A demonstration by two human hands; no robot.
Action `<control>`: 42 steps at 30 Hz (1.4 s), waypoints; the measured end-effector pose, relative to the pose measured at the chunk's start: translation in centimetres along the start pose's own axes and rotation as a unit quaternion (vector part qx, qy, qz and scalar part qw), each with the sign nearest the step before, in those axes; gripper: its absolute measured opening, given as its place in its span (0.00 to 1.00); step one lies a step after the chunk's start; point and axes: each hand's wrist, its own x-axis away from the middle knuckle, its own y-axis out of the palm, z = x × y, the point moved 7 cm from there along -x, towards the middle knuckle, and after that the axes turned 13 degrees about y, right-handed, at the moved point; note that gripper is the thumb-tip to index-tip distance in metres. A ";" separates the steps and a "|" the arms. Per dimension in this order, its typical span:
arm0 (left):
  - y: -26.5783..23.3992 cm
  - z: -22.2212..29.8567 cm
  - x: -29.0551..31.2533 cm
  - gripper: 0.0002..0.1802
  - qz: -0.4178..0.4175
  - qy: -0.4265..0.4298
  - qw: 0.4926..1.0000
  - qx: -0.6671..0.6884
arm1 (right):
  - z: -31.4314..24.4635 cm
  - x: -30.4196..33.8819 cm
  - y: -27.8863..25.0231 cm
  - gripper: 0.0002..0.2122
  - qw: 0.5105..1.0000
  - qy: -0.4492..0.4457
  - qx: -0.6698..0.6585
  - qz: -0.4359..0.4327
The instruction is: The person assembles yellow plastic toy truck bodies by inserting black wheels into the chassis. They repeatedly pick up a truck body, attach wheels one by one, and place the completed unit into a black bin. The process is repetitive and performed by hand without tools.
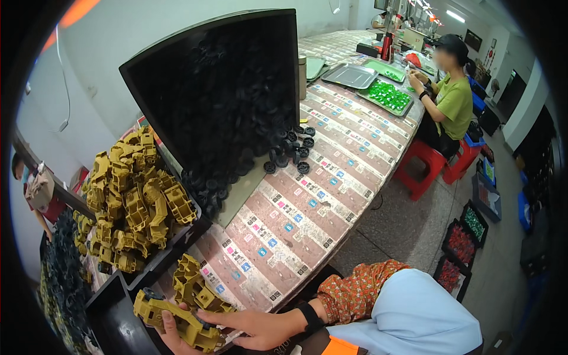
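At the lower left, my left hand (170, 336) is closed round a yellow plastic toy truck body (177, 319). A black wheel (152, 293) shows at the truck's far end. My right hand (260, 328), with a black band at the wrist, grips the truck's near end. Its index finger presses by a dark wheel there, and the thumb is partly hidden. Just beyond my hands, a few more yellow truck bodies (190, 278) lie at the table edge.
A black bin (192, 232) is heaped with yellow bodies (127, 195). Behind it a large tilted black tray (208, 29) spills black wheels (290, 151) onto the patterned table (325, 207). A black tray (118, 313) stands left of my hands. A co-worker (452, 97) sits by green parts (387, 96).
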 end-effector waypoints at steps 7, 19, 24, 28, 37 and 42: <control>0.2 0.4 1.2 0.30 0.008 0.171 0.981 -0.088 | 1.8 -0.3 0.4 0.44 0.980 0.125 -0.152 -0.040; -4.3 2.7 -3.6 0.26 -0.022 0.044 0.998 0.026 | -1.7 -2.4 -4.2 0.33 0.989 0.029 0.148 0.006; -12.1 6.8 -11.3 0.25 -0.013 0.023 0.999 0.033 | 1.0 3.1 -12.6 0.18 0.941 0.120 0.258 0.184; -25.8 9.2 -17.9 0.17 0.073 0.036 0.995 0.060 | 5.5 4.9 -14.1 0.15 0.920 0.200 0.249 0.227; -39.4 2.5 -36.0 0.35 0.263 0.025 0.961 0.084 | 5.4 4.2 -12.2 0.16 0.901 0.090 0.323 0.275; -31.5 -1.4 -41.2 0.29 0.244 -0.029 0.966 0.086 | 4.7 3.7 -11.7 0.18 0.888 0.058 0.362 0.279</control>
